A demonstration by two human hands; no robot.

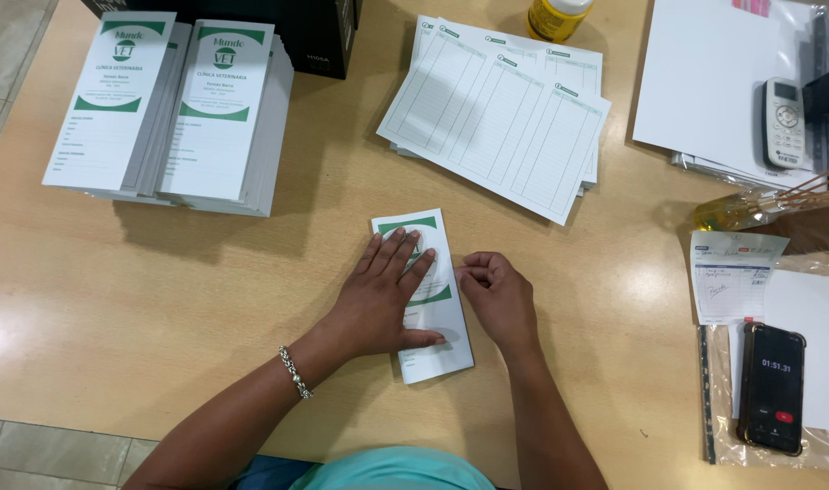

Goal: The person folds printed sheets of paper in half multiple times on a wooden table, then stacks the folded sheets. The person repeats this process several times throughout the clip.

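A narrow white pad of printed forms with green bands [439, 349] lies on the wooden table [160, 299] in front of me. My left hand [389, 292] rests flat on top of it, fingers spread, with a bracelet on the wrist. My right hand [493, 292] is curled at the pad's right edge, its fingertips pinching the edge of the pad. Two taller stacks of the same green and white forms [174, 109] stand at the far left.
A fanned pile of lined sheets [500, 113] lies beyond the pad. A yellow bottle [557, 16] and a black box [328, 36] stand at the back. At the right are white paper [705, 82], a remote [784, 122], a reed bottle [732, 213], a slip [732, 277] and a phone [772, 388].
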